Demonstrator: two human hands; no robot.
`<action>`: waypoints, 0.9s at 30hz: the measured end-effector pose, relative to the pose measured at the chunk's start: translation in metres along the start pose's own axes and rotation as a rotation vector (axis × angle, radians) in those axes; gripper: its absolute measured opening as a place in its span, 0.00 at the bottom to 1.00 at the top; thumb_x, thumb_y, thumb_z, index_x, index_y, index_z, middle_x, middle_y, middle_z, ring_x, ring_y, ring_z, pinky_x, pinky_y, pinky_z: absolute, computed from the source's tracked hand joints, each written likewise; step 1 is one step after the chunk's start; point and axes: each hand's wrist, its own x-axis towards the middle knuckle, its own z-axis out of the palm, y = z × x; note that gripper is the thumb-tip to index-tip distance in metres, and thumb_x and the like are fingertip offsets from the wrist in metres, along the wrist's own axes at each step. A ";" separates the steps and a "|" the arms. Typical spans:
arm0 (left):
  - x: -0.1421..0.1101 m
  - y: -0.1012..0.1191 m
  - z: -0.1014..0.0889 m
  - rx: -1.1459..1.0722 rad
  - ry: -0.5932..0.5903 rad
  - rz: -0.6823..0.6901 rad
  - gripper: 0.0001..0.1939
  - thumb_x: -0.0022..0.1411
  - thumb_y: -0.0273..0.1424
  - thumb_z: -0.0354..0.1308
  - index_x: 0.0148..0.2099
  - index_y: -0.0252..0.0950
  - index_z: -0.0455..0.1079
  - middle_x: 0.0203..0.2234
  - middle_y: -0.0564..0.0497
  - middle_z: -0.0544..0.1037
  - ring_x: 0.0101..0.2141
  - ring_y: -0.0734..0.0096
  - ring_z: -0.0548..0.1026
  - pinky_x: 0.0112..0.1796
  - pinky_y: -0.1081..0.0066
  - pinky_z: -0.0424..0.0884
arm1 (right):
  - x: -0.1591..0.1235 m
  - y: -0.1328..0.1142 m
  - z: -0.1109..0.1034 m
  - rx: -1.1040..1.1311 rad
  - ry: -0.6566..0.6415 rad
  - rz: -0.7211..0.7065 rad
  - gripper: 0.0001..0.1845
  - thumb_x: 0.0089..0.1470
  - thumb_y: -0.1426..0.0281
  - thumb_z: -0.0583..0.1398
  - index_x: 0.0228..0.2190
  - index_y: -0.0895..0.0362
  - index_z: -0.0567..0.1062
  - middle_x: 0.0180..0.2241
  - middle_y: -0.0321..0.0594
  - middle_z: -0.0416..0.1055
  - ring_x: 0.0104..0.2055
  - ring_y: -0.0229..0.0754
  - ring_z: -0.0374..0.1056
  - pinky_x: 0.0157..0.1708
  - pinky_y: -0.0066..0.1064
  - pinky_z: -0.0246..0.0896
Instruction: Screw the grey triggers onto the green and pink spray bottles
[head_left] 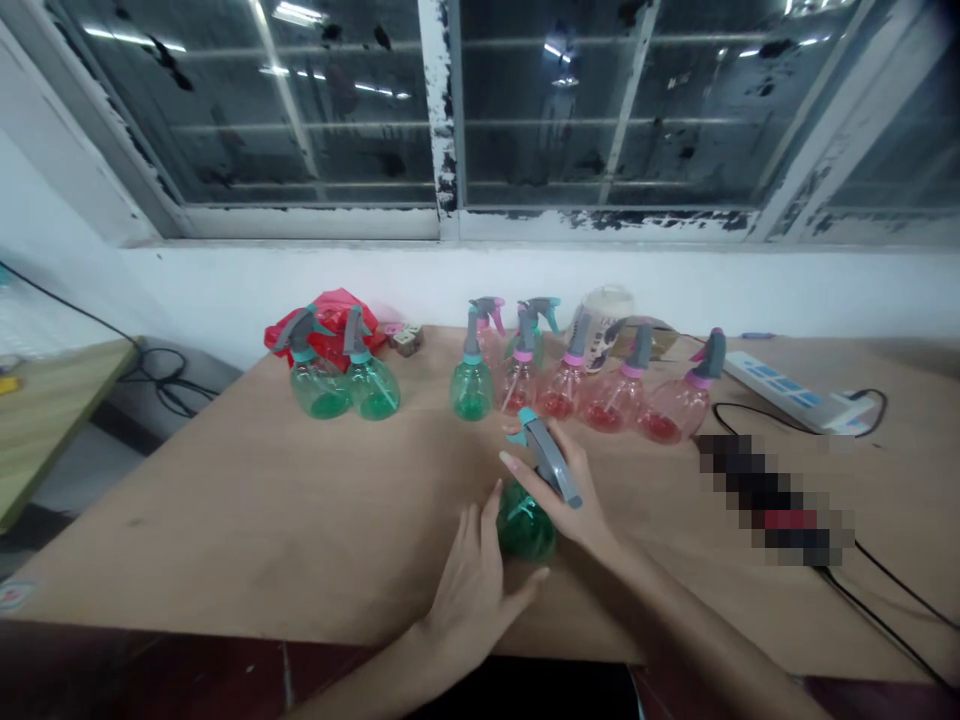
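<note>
A green spray bottle [526, 528] with a grey and teal spray head [546, 455] stands near the table's front edge. My right hand [577, 490] is closed round the neck area, just under the spray head, with the thumb on the near-left side. My left hand [472, 575] lies along the bottle's left side, fingers stretched out and thumb apart in front of it. Whether its fingertips press on the bottle, I cannot tell. Behind, a green spray bottle [471, 388] stands beside several pink spray bottles [609, 400].
Two green spray bottles [375, 390] stand at left before a red plastic bag [337, 335]. A white power strip [795, 390] with a black cable lies at right, near a pixelated dark object [772, 500]. A white roll-shaped package [604, 320] rests by the wall.
</note>
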 end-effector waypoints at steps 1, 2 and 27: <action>-0.005 -0.002 0.000 0.030 0.043 -0.013 0.34 0.60 0.35 0.57 0.63 0.33 0.46 0.53 0.35 0.64 0.53 0.49 0.67 0.51 0.47 0.66 | 0.004 0.002 0.002 -0.005 0.000 -0.004 0.12 0.53 0.65 0.62 0.40 0.52 0.71 0.37 0.41 0.75 0.37 0.47 0.73 0.39 0.41 0.67; -0.011 -0.003 0.000 0.054 0.087 -0.016 0.30 0.61 0.33 0.55 0.62 0.33 0.48 0.51 0.37 0.65 0.51 0.52 0.69 0.50 0.50 0.68 | 0.009 0.005 0.005 -0.005 0.002 -0.011 0.12 0.53 0.65 0.62 0.40 0.53 0.71 0.37 0.41 0.75 0.37 0.47 0.73 0.38 0.40 0.67; 0.062 -0.009 0.082 0.220 -0.321 0.745 0.12 0.61 0.38 0.55 0.39 0.34 0.69 0.32 0.48 0.77 0.34 0.64 0.76 0.36 0.70 0.72 | 0.053 0.023 0.034 0.186 -0.182 -0.174 0.10 0.54 0.67 0.61 0.40 0.51 0.71 0.38 0.36 0.72 0.41 0.44 0.70 0.43 0.39 0.66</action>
